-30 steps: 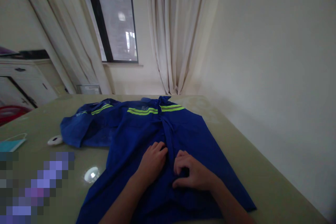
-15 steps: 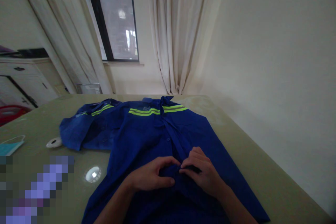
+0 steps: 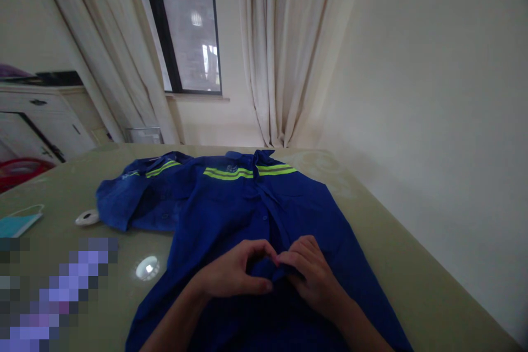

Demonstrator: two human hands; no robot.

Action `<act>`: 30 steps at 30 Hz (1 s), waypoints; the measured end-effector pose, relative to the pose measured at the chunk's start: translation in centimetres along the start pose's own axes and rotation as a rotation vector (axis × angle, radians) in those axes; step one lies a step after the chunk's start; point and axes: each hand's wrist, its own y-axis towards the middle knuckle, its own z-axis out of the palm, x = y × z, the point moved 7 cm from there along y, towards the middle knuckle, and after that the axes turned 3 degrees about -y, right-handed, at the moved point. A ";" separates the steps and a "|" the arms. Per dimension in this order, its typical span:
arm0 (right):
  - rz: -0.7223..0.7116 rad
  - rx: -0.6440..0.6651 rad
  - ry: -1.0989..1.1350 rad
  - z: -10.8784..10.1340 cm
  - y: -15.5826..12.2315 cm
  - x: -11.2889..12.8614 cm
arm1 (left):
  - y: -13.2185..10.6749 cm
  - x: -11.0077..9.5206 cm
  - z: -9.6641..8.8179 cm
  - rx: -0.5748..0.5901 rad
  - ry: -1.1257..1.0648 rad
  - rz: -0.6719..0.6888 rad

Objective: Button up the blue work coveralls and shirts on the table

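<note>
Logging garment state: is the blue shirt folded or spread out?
Spread out. The blue shirt lies flat, front up, on the table, one sleeve out sideways; left hand and right hand pinch its front.

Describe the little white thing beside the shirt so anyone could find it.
On the greenish table, look left of the blue shirt. Beside its sleeve end lies a small white oval object, unlike the flat blue face mask farther left.

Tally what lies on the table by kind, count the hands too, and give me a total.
Shirts: 1, the blue work shirt with yellow-green stripes
Face masks: 1, the light blue mask
Small gadgets: 1, the white round gadget
Hands: 2, the left hand and the right hand, both pinching the shirt's front
Total: 5
</note>
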 end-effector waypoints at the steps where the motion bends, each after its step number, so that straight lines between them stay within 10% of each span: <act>1: 0.001 -0.022 -0.014 -0.1 0.0 -0.1 | 0.1 -0.1 -0.1 -0.032 0.024 0.006; 9: 0.010 -0.194 -0.074 -1.0 0.2 0.6 | 0.5 -0.5 -1.0 -0.232 0.050 0.060; 30: 0.244 -0.267 -0.017 -0.7 -0.2 -1.3 | 0.0 0.6 -1.1 -0.141 0.307 -0.076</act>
